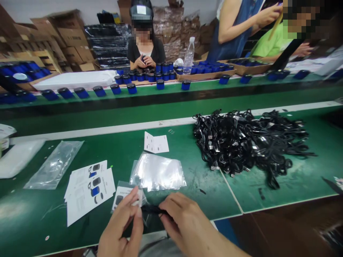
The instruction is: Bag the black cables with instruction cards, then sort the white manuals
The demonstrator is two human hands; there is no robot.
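Observation:
Near the table's front edge, my left hand (124,221) pinches a small clear plastic bag (120,189) with a printed leaflet inside. My right hand (182,217) is closed on a bundled black cable (151,209), whose end lies at the bag's opening, close to my left fingertips. Whether the cable tip is inside the bag I cannot tell. Just beyond my hands lies a stack of clear plastic bags (163,173). Printed leaflets (89,191) are fanned out to the left, and one folded leaflet (157,143) stands half open behind the bags.
A large heap of black USB cables (241,139) covers the right of the green table (112,228). A larger clear bag (55,164) lies at left. Across, blue jars with black lids (132,88) line a belt (107,110). Co-workers (146,50) are behind it, near a plastic bottle (189,57).

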